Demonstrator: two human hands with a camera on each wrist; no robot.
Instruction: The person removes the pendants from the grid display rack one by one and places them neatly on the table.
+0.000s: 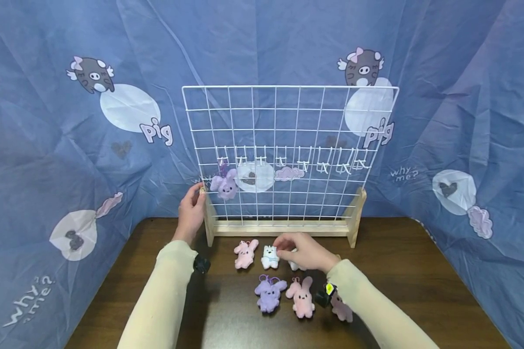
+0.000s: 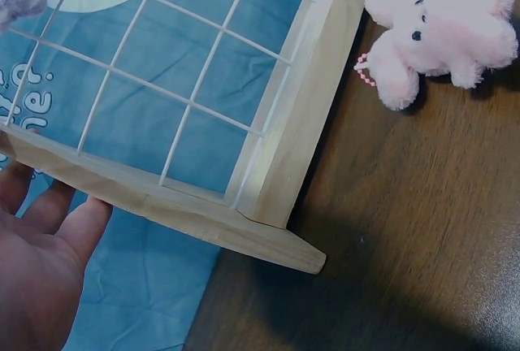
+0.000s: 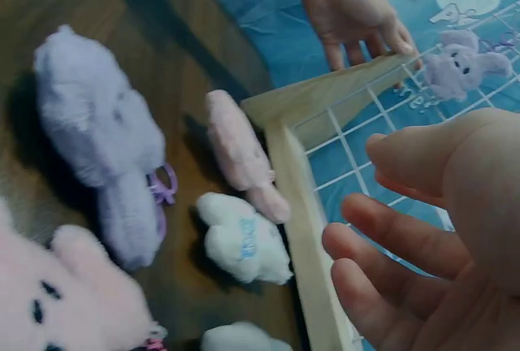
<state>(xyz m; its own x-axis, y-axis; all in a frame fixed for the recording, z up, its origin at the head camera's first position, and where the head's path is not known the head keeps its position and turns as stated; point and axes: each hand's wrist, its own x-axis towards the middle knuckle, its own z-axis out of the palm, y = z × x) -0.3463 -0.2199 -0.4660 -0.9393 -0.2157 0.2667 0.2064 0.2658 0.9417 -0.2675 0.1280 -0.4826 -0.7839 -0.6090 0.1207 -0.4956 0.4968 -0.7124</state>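
My left hand [image 1: 190,212] holds the left wooden upright of a display rack [image 1: 284,228] with a white wire grid; in the left wrist view its fingers [image 2: 85,225] reach behind the wood. My right hand [image 1: 306,251] hovers over the table, fingers loosely bent with nothing between them in the right wrist view. Just left of its fingertips is a white plush bear keychain [image 1: 270,258] with a blue bow. A second white plush [image 1: 296,265] is partly covered by this hand. On the leftmost hook hangs a purple plush bunny keychain [image 1: 225,185].
Several white hooks [image 1: 281,161] line the grid. Lying on the brown table [image 1: 227,315] are a pink bunny [image 1: 244,255] near the rack, then a purple bunny [image 1: 269,294] and another pink one [image 1: 302,298] closer in. A further pink plush [image 1: 341,309] is partly hidden by the right sleeve.
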